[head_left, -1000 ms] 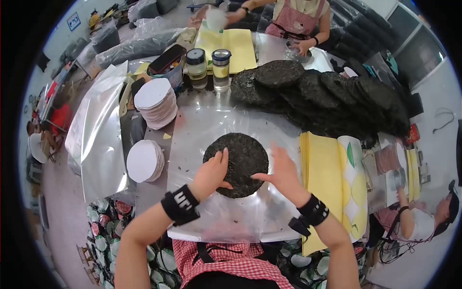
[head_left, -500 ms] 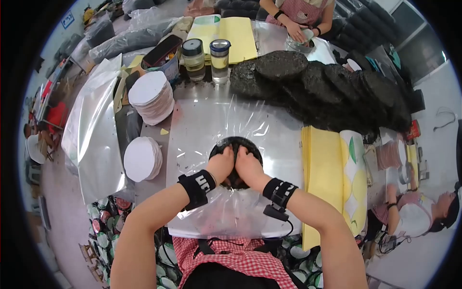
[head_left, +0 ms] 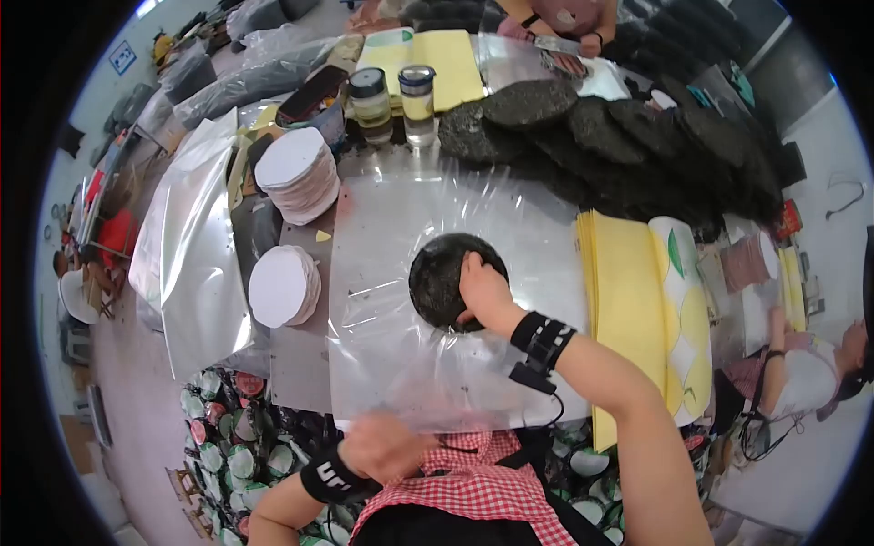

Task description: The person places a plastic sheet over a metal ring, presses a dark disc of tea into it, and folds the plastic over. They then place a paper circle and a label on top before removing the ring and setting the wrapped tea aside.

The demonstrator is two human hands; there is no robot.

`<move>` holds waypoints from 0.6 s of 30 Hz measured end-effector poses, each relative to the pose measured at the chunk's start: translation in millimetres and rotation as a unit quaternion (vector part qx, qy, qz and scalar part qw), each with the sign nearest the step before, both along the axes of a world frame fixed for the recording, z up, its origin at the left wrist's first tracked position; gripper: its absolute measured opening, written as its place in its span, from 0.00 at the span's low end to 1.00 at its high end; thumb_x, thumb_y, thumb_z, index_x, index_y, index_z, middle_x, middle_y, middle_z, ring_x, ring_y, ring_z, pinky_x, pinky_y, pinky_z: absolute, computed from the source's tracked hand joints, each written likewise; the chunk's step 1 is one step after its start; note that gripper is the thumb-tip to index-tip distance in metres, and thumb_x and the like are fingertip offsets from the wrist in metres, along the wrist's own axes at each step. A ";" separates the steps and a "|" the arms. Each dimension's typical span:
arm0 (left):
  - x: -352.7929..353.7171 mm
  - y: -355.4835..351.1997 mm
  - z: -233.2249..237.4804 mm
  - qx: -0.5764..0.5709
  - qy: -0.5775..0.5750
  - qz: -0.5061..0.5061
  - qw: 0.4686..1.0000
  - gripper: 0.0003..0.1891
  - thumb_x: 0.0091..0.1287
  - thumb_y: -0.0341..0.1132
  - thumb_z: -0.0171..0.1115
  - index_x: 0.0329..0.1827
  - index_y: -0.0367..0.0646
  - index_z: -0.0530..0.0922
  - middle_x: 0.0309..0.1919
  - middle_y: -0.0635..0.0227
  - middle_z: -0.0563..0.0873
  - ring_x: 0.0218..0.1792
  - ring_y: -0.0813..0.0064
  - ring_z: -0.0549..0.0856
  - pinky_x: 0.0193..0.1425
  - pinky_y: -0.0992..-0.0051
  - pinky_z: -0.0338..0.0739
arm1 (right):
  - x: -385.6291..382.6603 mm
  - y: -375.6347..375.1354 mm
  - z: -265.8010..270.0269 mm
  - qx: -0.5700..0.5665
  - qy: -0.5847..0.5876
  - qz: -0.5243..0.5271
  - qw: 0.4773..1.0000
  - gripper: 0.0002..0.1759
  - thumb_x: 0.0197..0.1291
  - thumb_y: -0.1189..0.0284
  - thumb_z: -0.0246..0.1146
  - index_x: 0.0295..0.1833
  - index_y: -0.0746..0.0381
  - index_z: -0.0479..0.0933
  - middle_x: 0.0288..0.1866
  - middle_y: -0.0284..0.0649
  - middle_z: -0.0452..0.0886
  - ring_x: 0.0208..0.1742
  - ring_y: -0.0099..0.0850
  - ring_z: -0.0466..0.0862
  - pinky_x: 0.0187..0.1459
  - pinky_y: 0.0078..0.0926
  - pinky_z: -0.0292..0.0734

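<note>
A dark, moist-looking round cake (head_left: 442, 284) lies on the clear plastic sheet (head_left: 382, 355) in front of me; its exact material cannot be made out. My right hand (head_left: 484, 293) is on the cake's right part, fingers bent over its top and thumb near the lower edge, so some of the cake is hidden beneath it. Close to my waist, above the red checked apron (head_left: 473, 496), is my left hand (head_left: 387, 446), away from the cake. Motion smears its fingers, and nothing can be made out in it.
Similar dark cakes (head_left: 601, 132) are heaped at the back right. White paper discs (head_left: 284, 284) stand in two stacks on the left. Yellow sheets (head_left: 628, 318) lie on the right, two lidded jars (head_left: 417, 107) behind. A co-worker's hand (head_left: 590, 44) shows across the table.
My left hand has left the cake and moved down toward my waist. The right hand stays on the cake, shifted to its right side, and more of the cake's surface shows.
</note>
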State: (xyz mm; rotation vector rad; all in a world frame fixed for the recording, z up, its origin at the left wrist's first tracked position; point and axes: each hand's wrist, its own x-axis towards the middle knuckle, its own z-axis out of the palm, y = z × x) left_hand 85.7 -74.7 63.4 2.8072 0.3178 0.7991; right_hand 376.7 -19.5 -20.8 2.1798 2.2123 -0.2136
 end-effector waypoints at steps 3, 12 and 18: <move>15.6 25.3 -85.0 -0.034 0.013 -0.006 0.999 0.28 0.55 0.40 0.74 0.55 0.32 0.78 0.62 0.46 0.78 0.70 0.49 0.72 0.74 0.54 0.66 | -3.0 1.4 -7.1 -0.008 -0.034 -0.034 0.999 0.59 0.24 0.54 0.86 0.60 0.80 0.70 0.53 0.50 0.71 0.44 0.38 0.85 0.44 0.25 0.86; 118.0 66.0 -74.3 -0.064 0.181 0.091 0.977 0.51 0.55 0.71 0.64 0.64 0.28 0.75 0.66 0.40 0.75 0.74 0.45 0.66 0.81 0.47 0.45 | 49.4 -94.8 21.3 0.369 0.181 -0.270 0.871 0.28 0.52 0.67 0.74 0.57 0.69 0.77 0.58 0.55 0.77 0.61 0.50 0.76 0.62 0.45 0.72; 117.5 69.1 -81.8 -0.113 0.116 0.117 0.980 0.43 0.55 0.68 0.67 0.58 0.36 0.80 0.58 0.46 0.83 0.68 0.48 0.76 0.80 0.50 0.50 | 117.1 -167.8 31.9 0.082 0.598 -0.420 0.678 0.18 0.62 0.74 0.69 0.55 0.67 0.75 0.41 0.36 0.80 0.41 0.29 0.81 0.41 0.26 0.78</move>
